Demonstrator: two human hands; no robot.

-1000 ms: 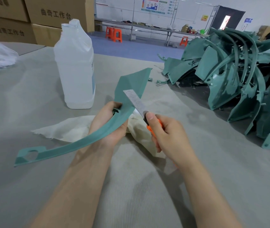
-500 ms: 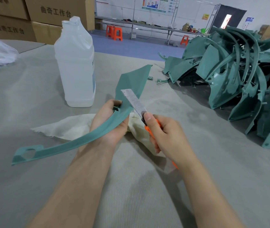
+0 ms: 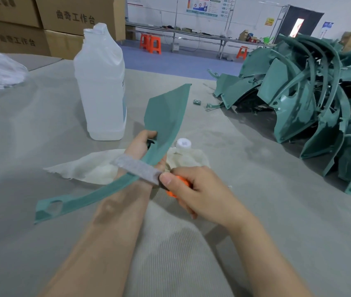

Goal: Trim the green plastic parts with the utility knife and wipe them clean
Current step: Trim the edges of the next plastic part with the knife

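Observation: the utility knife (image 3: 148, 174) has swung. A second ago its blade pointed up and away, lying against the broad upper end of the green plastic part (image 3: 163, 125); now the blade lies nearly level, pointing left, across the narrow strip of the part just below the left hand (image 3: 142, 148).

The right hand (image 3: 193, 191) is closed round the orange handle, thumb pressed near the blade root. The left hand is wrapped round the part's middle, holding it clear of the table (image 3: 256, 232); its long tail reaches down-left.

Judgement: trimming has shifted from the wide end to the strip edge; the blade passes close to the left wrist.

The cloth (image 3: 88, 168) lies under the hands, unused; wiping not started. The pile of green parts (image 3: 311, 108) waits at right, the bottle (image 3: 101, 86) behind.
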